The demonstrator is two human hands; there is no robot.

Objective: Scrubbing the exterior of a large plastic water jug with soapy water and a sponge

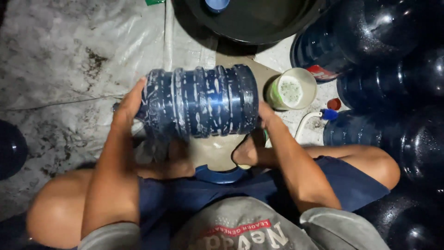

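Covering the floor beyond both hands: grey tarp [69,60]. Left hand [129,104] and right hand [266,115] grasp a sideways blue jug [201,102] by its ends. Right of it: cup [291,89] of speckled white liquid; dark jugs [384,46]. Beyond: black basin [259,23].

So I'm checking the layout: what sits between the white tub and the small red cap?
In the head view, only bare grey floor separates the white tub from the red cap.
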